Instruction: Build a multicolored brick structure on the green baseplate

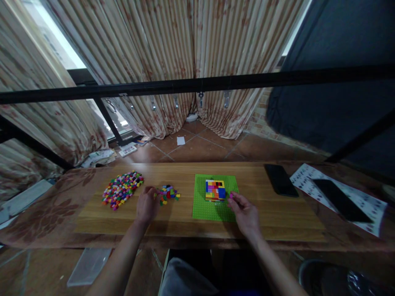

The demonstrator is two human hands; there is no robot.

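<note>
My right hand (245,209) is beside the right edge of a green baseplate (201,211), thumb and fingers pinched on a small magenta toy brick (231,195). On the baseplate stands a square block built of multicoloured bricks (215,190), just left of those fingers and apart from them. My left hand (148,204) is at the left edge of a small pile of loose bricks (168,193), its fingers curled together. What those fingers hold, if anything, is hidden. A larger heap of mixed-colour bricks (122,189) lies farther left.
All of this rests on a wooden board (182,226). A black phone (280,180) lies at its right end. Beyond it are a printed sheet (375,205) and another dark flat device (342,200). A black metal bar (191,85) crosses in front of the curtains.
</note>
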